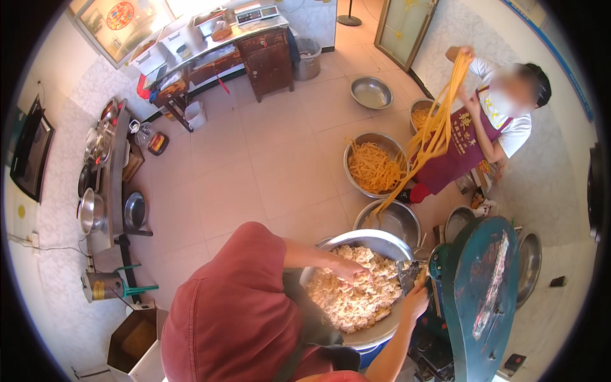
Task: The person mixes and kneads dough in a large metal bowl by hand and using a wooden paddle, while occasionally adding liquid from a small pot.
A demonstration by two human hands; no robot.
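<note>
A large metal basin (310,275) full of pale, crumbly dough (356,302) stands right in front of me. My left hand (349,270) reaches down into this dough, its fingers bent together on some of it and partly hidden. At the basin's right rim, my right hand (417,300) is closed beside the dark mouth (409,277) of a green machine (477,299). Some dough clings there, and what these fingers hold is unclear.
At the right, another person (474,121) lifts long yellow noodle strands (439,134) over metal bowls. One bowl (375,162) holds noodles; another bowl (371,93) sits farther back. A shelf with pots (93,210) lines the left wall, and a wooden desk (264,60) stands at the back.
</note>
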